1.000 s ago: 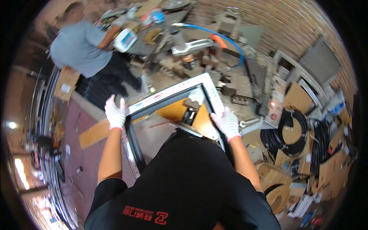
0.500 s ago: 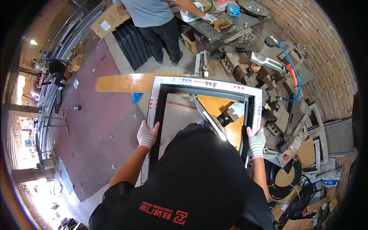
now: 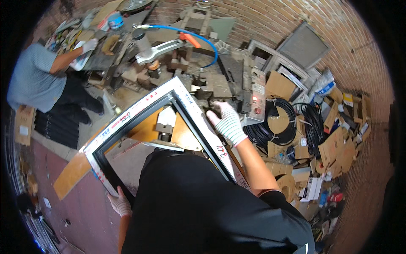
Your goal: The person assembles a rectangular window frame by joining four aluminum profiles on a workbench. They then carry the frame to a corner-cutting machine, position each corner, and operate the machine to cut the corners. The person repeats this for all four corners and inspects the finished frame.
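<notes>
A rectangular window frame (image 3: 203, 120), wrapped in white printed film with a black inner edge, is tilted in front of my body. My left hand (image 3: 120, 205), in a white striped glove, is closed around its lower left side. My right hand (image 3: 230, 126), gloved alike, is beside the frame's right side with its thumb and fingers apart, close to the metal blocks of a machine (image 3: 213, 86). Through the frame's opening I see an orange-yellow board (image 3: 186, 130). My body hides the frame's near end.
A blue hose (image 3: 203, 36) and an orange-handled tool (image 3: 190, 40) lie over the machine. A control box (image 3: 257, 95) stands at its right. Black coils (image 3: 279, 131) and cardboard (image 3: 334, 148) pile up on the right. A co-worker (image 3: 42, 84) reaches over a bench at the far left.
My view has swung to the right. The frame has turned to a slant, and my right hand has come off its side with the fingers parted. My left hand keeps its hold.
</notes>
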Tool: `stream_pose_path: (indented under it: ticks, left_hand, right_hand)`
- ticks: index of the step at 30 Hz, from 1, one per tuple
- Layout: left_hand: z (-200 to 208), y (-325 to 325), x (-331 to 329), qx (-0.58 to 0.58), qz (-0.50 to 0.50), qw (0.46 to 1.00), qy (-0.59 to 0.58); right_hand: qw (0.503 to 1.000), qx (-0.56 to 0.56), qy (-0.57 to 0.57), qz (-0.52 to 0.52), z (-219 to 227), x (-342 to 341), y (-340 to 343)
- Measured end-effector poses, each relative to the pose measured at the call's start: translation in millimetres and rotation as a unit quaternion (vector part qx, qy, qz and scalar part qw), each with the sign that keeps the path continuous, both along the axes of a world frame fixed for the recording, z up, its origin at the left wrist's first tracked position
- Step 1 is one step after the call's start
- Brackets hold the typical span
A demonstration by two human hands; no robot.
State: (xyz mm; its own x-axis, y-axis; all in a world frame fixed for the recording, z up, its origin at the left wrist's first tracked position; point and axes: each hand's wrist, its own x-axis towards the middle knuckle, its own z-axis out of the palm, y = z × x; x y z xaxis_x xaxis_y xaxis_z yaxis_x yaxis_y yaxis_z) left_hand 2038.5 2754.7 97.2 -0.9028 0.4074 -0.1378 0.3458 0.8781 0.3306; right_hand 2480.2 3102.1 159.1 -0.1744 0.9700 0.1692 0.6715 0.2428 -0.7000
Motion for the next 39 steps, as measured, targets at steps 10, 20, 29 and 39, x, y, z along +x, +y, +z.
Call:
stream_pose_path:
  ticks: [10, 20, 29, 39]
  left_hand:
    - [-22.6, -12.9, -4.5, 0.107, -0.003, 0.994, 0.014]
    - [8.3, -6.3, 4.1, -0.033, 0.030, 0.997, -0.060]
    - [20.7, -46.7, 12.8, -0.011, 0.066, 0.995, -0.080]
    - [39.5, -141.5, 5.5, -0.075, 0.053, 0.989, -0.115]
  right_hand:
    - [0.992, -0.018, 0.020, -0.127, -17.1, 70.3, 45.6]
    - [0.923, -0.292, 0.229, 0.098, -39.2, -23.8, -9.8]
    - [0.912, -0.316, 0.241, 0.102, 6.3, -19.1, -63.7]
    - [0.924, -0.322, 0.169, 0.116, 35.9, -47.6, -157.9]
